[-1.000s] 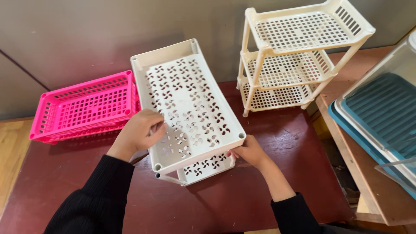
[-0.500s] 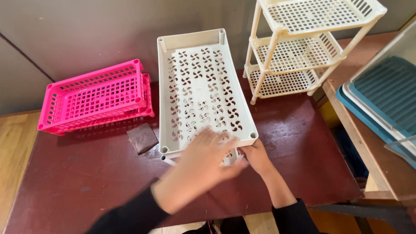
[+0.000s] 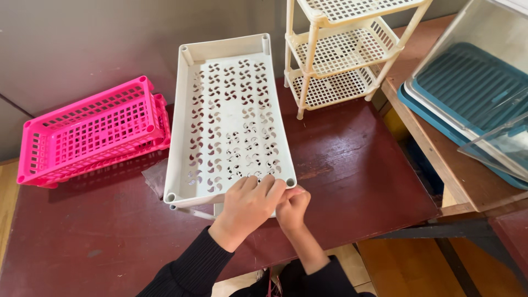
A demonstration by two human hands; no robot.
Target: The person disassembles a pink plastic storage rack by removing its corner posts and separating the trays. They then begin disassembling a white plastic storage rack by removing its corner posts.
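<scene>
I see white tray (image 3: 225, 121) mid-table (image 3: 357, 176), near right corner under both hands. Left hand (image 3: 247, 203) fingers together, draped over rim. Right hand (image 3: 291, 209) fingers curled, pinching corner. Pink baskets (image 3: 91, 132) far left, cream rack (image 3: 341, 60) far right.

Soft even daylight, faint sheen on dark red table (image 3: 352, 165); sharp focus, mild wide-angle stretch at edges.

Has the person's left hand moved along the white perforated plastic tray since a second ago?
Yes. The left hand has moved from the white perforated plastic tray's left edge to its near right corner, beside the right hand.
</scene>
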